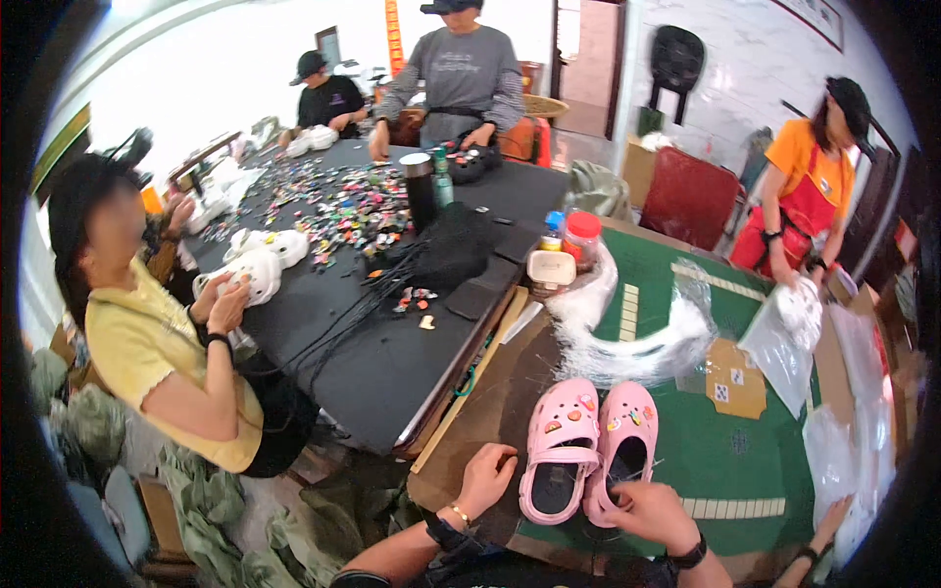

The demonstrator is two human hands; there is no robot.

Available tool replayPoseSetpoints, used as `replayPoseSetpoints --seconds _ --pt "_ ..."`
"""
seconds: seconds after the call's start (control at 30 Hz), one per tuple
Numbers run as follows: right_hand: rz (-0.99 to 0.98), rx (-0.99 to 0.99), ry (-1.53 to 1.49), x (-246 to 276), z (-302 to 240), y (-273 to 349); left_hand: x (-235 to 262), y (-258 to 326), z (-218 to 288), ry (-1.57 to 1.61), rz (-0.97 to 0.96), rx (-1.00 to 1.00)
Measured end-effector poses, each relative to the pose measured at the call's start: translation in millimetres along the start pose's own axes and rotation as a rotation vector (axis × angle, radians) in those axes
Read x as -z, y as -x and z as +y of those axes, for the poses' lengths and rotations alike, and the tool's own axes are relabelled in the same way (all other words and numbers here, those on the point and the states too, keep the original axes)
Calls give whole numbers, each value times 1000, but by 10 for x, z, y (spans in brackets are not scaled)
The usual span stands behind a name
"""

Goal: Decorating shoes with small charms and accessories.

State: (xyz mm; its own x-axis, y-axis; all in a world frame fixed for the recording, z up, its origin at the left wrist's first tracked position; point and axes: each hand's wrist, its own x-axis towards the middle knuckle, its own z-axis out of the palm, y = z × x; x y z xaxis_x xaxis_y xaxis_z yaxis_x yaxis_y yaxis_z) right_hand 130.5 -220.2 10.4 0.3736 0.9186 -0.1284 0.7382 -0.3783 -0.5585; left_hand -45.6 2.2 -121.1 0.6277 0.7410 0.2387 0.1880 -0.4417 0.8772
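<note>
A pair of pink clogs with small colourful charms on their toes lies in front of me, toes pointing away. The left clog (562,428) has its strap across the foot opening; the right clog (628,421) lies against it. My left hand (486,483) rests on the table just left of the left clog, fingers loosely bent and holding nothing. At the heel of the right clog, my right hand (655,514) has its thumb and fingers closed on the rim. Some of those fingertips are hidden.
Thin white strands (642,361) lie beyond the clogs on the green tabletop (720,461). A red-lidded jar (582,235) stands at their far end. Small charms (363,211) cover the dark table to the left. Co-workers handle white clogs (257,274) and a plastic bag (779,343).
</note>
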Motion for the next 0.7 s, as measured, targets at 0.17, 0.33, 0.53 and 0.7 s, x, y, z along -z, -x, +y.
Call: replayPoseSetpoints --seconds 0.17,0.33,0.53,0.7 --pt "221 -55 209 -166 -181 -397 -44 12 -19 -23 39 -14" --pt "248 -194 119 -327 -144 -734 -83 -17 31 -92 22 -90" --pt "290 -211 -13 -288 13 -661 -109 42 -80 -67 -45 -24" --pt "413 -246 -34 -11 380 -249 -86 47 -46 -166 -33 0"
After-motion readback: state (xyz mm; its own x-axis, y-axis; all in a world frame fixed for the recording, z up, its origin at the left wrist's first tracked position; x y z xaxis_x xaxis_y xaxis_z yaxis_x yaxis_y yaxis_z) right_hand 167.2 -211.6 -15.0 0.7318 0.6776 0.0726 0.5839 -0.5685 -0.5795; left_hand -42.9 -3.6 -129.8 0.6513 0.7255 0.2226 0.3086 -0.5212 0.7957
